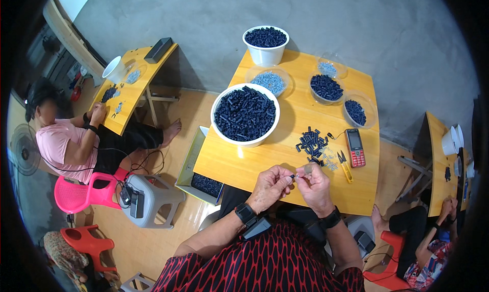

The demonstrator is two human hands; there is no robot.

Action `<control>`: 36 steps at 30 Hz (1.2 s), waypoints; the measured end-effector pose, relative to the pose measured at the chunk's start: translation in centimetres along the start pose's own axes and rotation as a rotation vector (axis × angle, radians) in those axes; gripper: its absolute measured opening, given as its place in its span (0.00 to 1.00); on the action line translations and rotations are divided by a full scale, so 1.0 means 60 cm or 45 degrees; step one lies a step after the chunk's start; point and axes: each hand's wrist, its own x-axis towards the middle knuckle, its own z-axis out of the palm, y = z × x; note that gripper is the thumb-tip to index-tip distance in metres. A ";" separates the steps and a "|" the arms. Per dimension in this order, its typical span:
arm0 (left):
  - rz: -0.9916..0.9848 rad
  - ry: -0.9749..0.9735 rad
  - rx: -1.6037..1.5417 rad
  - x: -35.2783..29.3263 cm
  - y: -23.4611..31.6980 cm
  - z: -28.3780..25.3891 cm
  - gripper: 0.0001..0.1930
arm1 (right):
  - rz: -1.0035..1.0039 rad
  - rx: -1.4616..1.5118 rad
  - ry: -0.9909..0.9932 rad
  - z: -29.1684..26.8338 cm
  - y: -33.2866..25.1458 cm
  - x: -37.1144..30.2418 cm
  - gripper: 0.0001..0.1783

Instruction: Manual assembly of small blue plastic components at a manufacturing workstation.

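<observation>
My left hand (271, 188) and my right hand (315, 187) meet over the table's near edge, fingertips almost touching. The left fingers pinch a small dark piece (293, 176). The right fingers are closed at its other end, on something too small to make out. Just beyond them lies a loose pile of short black tube-like plastic parts (311, 143). Beside it are scattered small silvery metal pieces (331, 161). Yellow-handled snips (345, 167) and a red and black keypad phone (355, 148) lie to the right.
On the wooden table (219, 162) stand a large white tub (245, 114) and a farther tub (266, 43) of black parts, plus several clear bowls. A box (206, 184) of black parts sits at the left edge. Other people work at tables left and right.
</observation>
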 end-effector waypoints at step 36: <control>0.050 0.012 0.164 0.000 -0.006 0.002 0.07 | -0.278 -0.845 -0.674 -0.047 -0.099 0.060 0.04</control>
